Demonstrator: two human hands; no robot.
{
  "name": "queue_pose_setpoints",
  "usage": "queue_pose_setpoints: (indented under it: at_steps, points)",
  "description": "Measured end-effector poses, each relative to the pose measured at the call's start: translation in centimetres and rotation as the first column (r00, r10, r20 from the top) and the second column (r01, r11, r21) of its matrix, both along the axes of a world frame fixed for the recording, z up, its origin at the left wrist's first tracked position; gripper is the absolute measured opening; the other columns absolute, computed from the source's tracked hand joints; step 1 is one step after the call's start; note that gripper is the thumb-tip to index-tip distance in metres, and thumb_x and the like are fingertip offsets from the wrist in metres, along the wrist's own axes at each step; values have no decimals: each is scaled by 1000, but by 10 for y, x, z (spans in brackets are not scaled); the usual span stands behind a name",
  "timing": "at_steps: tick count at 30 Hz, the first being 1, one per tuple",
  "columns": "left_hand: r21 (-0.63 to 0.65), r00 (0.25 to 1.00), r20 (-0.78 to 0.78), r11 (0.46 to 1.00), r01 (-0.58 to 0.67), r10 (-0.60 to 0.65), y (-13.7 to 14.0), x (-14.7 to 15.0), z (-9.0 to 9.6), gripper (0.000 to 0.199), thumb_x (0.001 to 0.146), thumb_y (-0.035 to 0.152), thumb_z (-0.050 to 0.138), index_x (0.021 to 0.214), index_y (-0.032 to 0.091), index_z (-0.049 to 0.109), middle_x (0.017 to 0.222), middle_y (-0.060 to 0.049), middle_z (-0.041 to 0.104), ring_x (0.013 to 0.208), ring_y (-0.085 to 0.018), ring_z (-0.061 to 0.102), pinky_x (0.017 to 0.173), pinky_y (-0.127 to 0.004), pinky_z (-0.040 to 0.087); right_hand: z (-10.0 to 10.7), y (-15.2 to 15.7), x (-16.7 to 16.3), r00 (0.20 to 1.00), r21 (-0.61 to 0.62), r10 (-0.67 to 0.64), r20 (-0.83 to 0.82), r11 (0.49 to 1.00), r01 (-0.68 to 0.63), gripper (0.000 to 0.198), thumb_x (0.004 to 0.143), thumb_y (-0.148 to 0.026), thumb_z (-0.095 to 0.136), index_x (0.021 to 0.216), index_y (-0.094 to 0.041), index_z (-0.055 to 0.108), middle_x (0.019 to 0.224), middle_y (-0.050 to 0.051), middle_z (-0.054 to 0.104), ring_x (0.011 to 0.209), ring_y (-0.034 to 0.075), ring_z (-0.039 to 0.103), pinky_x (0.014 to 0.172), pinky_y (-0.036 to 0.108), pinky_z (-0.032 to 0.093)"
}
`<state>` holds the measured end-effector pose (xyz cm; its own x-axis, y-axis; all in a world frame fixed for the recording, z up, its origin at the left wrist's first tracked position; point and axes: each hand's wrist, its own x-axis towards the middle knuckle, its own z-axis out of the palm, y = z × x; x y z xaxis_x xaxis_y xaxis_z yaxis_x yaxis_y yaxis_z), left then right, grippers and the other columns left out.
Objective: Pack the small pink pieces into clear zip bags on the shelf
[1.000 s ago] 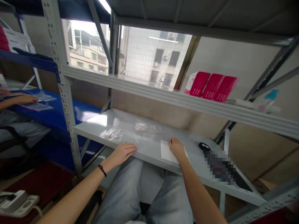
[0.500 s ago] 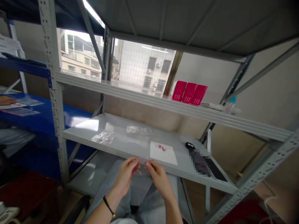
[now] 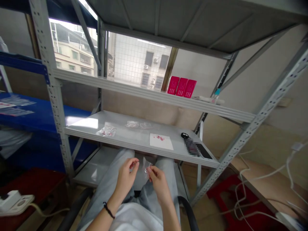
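Note:
Over my lap, my right hand (image 3: 157, 179) pinches a small clear plastic bag (image 3: 145, 164) that stands up from the fingertips. Just left of it is my left hand (image 3: 126, 176), apart from the bag, its fingers curled and the thumb against the fingertips; whether anything small is between them I cannot make out. On the grey shelf in front lies a white sheet of paper (image 3: 158, 143) with several small reddish pieces (image 3: 159, 138) on it. Clear bags with small pink-red contents (image 3: 107, 131) lie to the left, and more clear bags (image 3: 133, 124) lie farther back.
A black phone-like slab (image 3: 204, 150) and a blurred-out object with a black ring (image 3: 185, 135) lie at the shelf's right end. Pink-red boxes (image 3: 182, 86) stand on the upper shelf. White cables (image 3: 257, 175) hang at right. A power strip (image 3: 18, 203) sits at lower left.
My hands have drawn apart, and the clear bag now hangs with the right hand alone. The view has tilted down and turned right, showing more of my lap and the cables.

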<state>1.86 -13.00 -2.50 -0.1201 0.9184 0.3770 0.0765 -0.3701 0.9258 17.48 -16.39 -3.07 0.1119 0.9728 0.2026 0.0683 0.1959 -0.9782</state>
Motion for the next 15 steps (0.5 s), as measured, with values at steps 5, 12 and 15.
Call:
queue_pose_setpoints:
  at_steps: [5,12,15]
  points:
    - [-64,960,147,966,252,-240,-32,15,7,9,72,28,78,81,26,78,81,-6,73,74,-22,64,71,-26,51,2,-10,-1,986,117,-62,152,992,44,31,86,-45,61,79,-17,72,68,2,63,64,16,52,59,25,38]
    - [-102,952,76,947,305,-298,-34,19,-6,24,82,36,68,100,22,76,102,-9,76,93,-26,70,84,-32,56,5,-22,-6,926,194,-187,328,973,127,27,90,-39,55,77,-18,67,66,1,63,61,17,53,57,25,37]
    - [-86,949,-6,945,314,-316,-29,19,-10,28,86,36,61,105,20,74,108,-8,75,98,-25,70,89,-34,55,3,-20,-8,897,221,-194,396,969,112,25,91,-34,52,78,-18,66,68,1,62,62,16,53,58,25,37]
